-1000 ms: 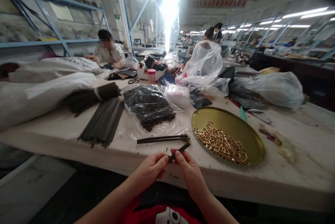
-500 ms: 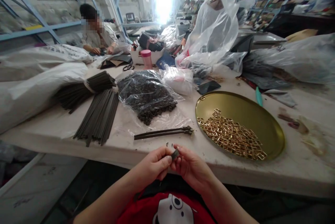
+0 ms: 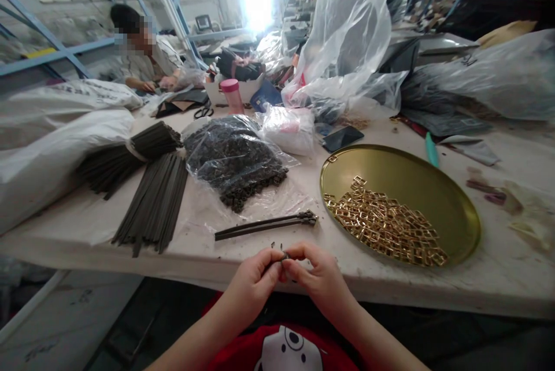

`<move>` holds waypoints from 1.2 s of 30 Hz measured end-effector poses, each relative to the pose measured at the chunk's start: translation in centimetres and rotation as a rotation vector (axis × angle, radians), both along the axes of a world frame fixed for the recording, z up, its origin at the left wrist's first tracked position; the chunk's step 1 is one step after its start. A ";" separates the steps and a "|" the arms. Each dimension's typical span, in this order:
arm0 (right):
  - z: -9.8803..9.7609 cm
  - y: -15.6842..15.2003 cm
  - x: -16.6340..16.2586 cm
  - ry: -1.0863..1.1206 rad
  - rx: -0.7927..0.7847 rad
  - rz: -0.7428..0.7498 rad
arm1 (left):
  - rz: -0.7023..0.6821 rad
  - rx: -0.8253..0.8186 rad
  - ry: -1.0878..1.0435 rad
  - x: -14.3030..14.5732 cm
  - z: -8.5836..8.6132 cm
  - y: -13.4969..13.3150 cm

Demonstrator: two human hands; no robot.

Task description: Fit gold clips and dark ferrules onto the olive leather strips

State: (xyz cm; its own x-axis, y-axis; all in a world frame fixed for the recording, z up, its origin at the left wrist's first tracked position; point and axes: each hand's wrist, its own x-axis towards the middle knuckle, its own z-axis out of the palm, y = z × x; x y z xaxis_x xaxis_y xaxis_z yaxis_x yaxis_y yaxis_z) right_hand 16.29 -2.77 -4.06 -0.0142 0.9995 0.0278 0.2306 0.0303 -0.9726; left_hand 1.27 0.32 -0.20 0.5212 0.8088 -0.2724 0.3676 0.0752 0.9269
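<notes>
Close to the table's front edge, my left hand (image 3: 259,271) and my right hand (image 3: 313,270) meet, fingertips pinched together. Between them is a small dark strip piece (image 3: 284,256), mostly hidden by the fingers. Just beyond lie a few dark strips (image 3: 260,226) with bunched ends at the right. A clear bag of small dark loops (image 3: 236,157) spills open behind those. To the right, a round gold tray (image 3: 451,203) holds a heap of gold rectangular buckles (image 3: 390,223). Loose dark strips (image 3: 151,203) and a tied bundle of strips (image 3: 130,154) lie to the left.
White sacks (image 3: 56,157) fill the left side. Farther back are a pink-lidded jar (image 3: 232,96), scissors (image 3: 203,111), a phone (image 3: 343,138) and a large clear plastic bag (image 3: 342,41). A teal-handled tool (image 3: 431,149) lies beyond the tray. Another person (image 3: 147,53) works at the back left.
My right thumb and fingers have closed over the dark piece, which shows less now. Both hands stay together at the table edge. The whole view has shifted slightly.
</notes>
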 end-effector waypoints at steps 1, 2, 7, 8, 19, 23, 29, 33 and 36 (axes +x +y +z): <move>-0.1 0.1 0.2 0.032 -0.052 0.031 | -0.016 0.038 0.018 0.0 0.0 0.0; -0.2 0.3 0.4 0.056 -0.088 0.063 | -0.034 0.065 0.037 -0.1 -0.1 0.0; -0.2 0.4 1.1 -0.151 0.010 0.143 | -0.109 0.088 0.123 -0.4 -0.6 0.0; -0.2 0.4 1.0 -0.240 0.066 0.148 | -0.113 0.087 0.137 -0.4 -0.7 -0.1; -0.1 -0.5 0.6 -0.307 0.099 0.172 | -0.118 0.091 0.161 -0.6 -0.1 -1.0; 0.4 -0.9 0.8 -0.308 0.099 0.265 | -0.125 0.096 0.203 -0.7 0.5 -1.7; 0.2 -0.5 1.9 -0.466 0.186 0.149 | -0.168 0.050 0.171 -1.2 0.9 -2.8; 1.1 -0.6 2.6 -0.335 0.090 0.017 | -0.060 -0.019 0.096 -2.1 1.3 -2.6; 1.4 -1.5 1.8 -0.347 0.048 0.237 | 0.010 -0.067 0.039 -2.7 1.5 -2.2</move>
